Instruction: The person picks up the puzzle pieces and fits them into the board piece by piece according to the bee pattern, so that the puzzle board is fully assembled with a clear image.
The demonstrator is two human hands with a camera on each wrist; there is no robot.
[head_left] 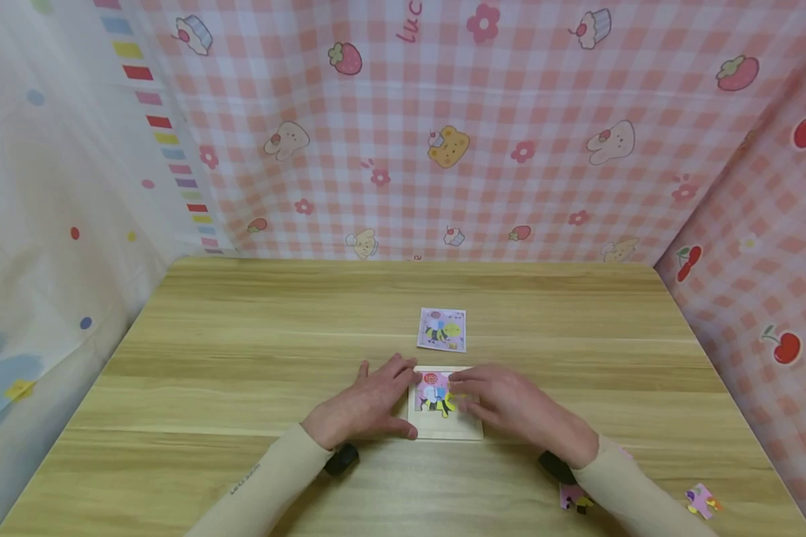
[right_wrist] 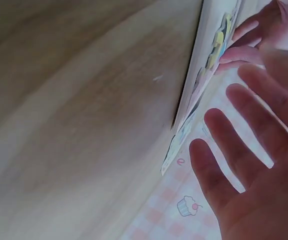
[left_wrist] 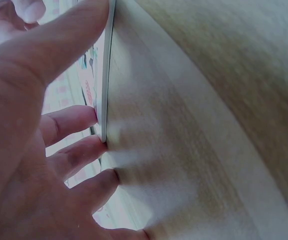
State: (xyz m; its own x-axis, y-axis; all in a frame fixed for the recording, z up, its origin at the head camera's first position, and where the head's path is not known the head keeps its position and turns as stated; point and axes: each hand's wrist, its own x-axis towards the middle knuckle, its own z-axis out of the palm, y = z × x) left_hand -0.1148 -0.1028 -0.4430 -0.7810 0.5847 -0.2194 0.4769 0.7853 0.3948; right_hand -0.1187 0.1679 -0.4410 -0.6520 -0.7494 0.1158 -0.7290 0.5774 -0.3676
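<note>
- The puzzle tray [head_left: 446, 427] is a thin, pale wooden square on the counter [head_left: 255, 335], well in from its left and right edges
- Assembled pieces [head_left: 433, 400] in its upper left show a red round patch, pink ground, blue, and yellow with black stripes; bare wood runs along the bottom
- The left hand [head_left: 371, 400] has straight fingers and a spread thumb, touching the tray's left side without wrapping round it
- The right hand [head_left: 504, 399] lies over the tray's right part, fingers extended and apart, with nothing visible in their hold
- That hand hides the pieces beneath; both wrist views catch the tray nearly edge-on
- A picture card [head_left: 442, 330] lies beyond the tray, towards the counter's far edge
- One loose piece [head_left: 703, 500] lies near the counter's right edge; another [head_left: 569, 496] is partly covered by the right sleeve [head_left: 634, 492]
- The counter's near edge is cut off
</note>
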